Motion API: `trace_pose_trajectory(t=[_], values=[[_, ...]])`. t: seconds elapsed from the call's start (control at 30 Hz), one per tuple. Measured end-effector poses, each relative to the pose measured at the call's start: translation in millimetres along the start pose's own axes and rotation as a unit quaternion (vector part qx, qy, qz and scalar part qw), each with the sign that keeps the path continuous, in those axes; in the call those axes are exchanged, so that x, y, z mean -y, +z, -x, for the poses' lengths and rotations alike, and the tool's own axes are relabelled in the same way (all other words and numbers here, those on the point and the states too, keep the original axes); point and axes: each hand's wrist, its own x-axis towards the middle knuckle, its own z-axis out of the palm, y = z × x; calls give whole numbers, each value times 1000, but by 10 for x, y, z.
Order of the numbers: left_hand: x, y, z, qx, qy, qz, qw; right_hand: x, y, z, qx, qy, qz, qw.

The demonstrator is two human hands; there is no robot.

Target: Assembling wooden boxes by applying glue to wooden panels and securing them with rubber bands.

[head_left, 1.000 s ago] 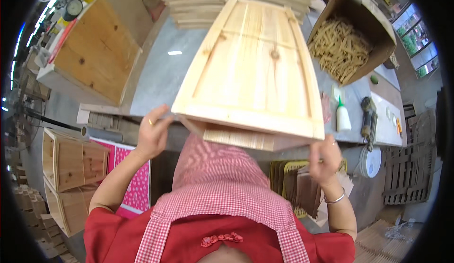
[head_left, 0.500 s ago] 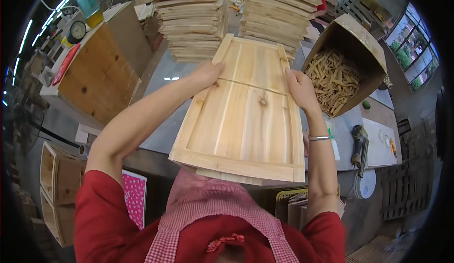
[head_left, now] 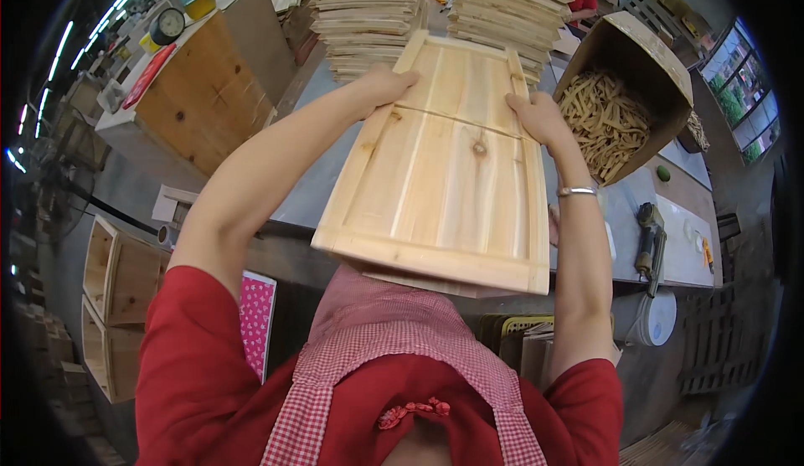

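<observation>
A: Gripping the wooden panel at both long edges, far up near its top end. Left hand clasping the left rim, fingers curling over onto the face. Right hand closing around the right rim, a silver bracelet sitting on that wrist.

B: Lying where, exactly?

A: Resting flat over the grey workbench, near end hanging past the bench edge above the checked apron. Far end reaching toward two stacks of similar panels.

B: And around it?

A: Standing to the right, an open cardboard box holding small wooden sticks. Lying farther right on the bench, a power tool. Sitting down left on the floor, open wooden crates.
</observation>
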Motion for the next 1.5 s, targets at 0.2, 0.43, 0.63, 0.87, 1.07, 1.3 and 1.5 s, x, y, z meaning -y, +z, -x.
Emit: trace_pose_trajectory(t=[0.2, 0.43, 0.63, 0.87, 1.07, 1.3, 1.5], values=[[-456, -654, 945, -193, 207, -25, 959, 859, -613, 654, -257, -247, 34, 934], [-446, -861, 1143, -410, 381, -15, 829, 1182, -443, 787, -475, -332, 17, 814], [588, -12, 780, -457, 512, 52, 726, 417, 647, 728, -471, -400, -30, 786], [427, -140, 883, -424, 444, 48, 788, 597, 368, 688, -469, -399, -33, 787], [184, -100, 1177, -419, 446, 97, 784, 579, 297, 829, -494, -415, -54, 762], [729, 45, 1108, -402, 391, 34, 827, 350, 578, 1121, -413, -367, -96, 828], [325, -589, 1560, -442, 474, -150, 747, -383, 786, 888, -226, -29, -339, 913]])
